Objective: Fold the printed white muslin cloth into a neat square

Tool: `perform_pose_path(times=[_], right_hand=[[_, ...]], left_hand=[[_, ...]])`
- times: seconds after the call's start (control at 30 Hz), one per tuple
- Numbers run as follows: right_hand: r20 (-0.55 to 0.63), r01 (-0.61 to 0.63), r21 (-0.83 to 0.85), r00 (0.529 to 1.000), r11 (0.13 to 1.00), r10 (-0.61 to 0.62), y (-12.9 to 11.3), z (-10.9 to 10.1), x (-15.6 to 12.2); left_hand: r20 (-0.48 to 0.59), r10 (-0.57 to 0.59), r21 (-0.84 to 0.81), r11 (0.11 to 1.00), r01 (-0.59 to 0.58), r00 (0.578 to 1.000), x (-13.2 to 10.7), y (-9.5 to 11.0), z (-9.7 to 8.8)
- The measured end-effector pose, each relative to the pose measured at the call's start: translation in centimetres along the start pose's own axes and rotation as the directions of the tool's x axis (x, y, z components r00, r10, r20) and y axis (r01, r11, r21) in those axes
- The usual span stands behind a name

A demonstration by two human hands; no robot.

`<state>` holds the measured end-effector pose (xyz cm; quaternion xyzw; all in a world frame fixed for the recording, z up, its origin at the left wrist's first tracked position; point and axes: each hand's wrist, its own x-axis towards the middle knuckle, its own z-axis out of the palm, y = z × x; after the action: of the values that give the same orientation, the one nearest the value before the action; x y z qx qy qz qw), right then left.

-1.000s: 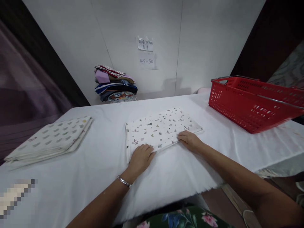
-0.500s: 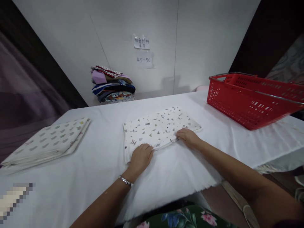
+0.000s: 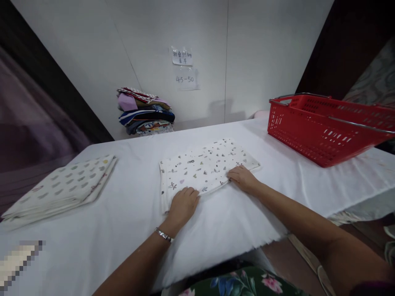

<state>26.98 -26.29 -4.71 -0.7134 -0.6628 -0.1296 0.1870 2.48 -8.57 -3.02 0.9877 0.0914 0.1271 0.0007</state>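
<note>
A folded white cloth (image 3: 203, 164) with small plant and leaf prints lies flat on the white-covered table (image 3: 132, 185) in front of me. My left hand (image 3: 184, 202) is closed on its near edge, toward the left corner. Further right along that same edge, my right hand (image 3: 243, 177) pinches the fabric, its fingertips on top and the thumb hidden. A silver bracelet (image 3: 164, 234) circles my left wrist.
Another folded patterned cloth (image 3: 61, 187) lies at the left. A red plastic basket (image 3: 321, 127) with metal handles stands at the right. Behind the far edge is a stack of folded fabrics (image 3: 146, 113), beside a wall with two paper notes (image 3: 187, 79).
Both hands stay at the cloth's near edge, almost unmoved. The whole view has shifted very slightly.
</note>
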Motion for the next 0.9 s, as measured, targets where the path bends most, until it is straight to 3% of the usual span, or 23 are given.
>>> perform_pose_path(times=[0.17,0.4,0.67,0.9], right_hand=[[0.032,0.053,0.048,0.998,0.997,-0.055,1.3,-0.9,-1.6],[0.026,-0.153,-0.142,0.987,0.978,0.158,7.1,-1.8,-5.0],[0.025,-0.208,-0.142,0.977,0.968,0.214,10.1,-1.5,-5.0],[0.096,-0.236,-0.122,0.964,0.964,0.248,11.8,-2.7,-4.2]], left_hand=[[-0.014,0.048,-0.067,0.997,-0.048,0.999,-2.1,-1.3,-0.4],[-0.047,0.019,-0.012,1.000,-0.020,0.999,-5.6,-4.4,-1.2],[-0.041,-0.040,0.024,0.999,0.041,0.998,-5.1,-4.6,-1.1],[-0.184,-0.055,0.012,0.998,0.058,0.981,-4.1,-6.9,-2.4]])
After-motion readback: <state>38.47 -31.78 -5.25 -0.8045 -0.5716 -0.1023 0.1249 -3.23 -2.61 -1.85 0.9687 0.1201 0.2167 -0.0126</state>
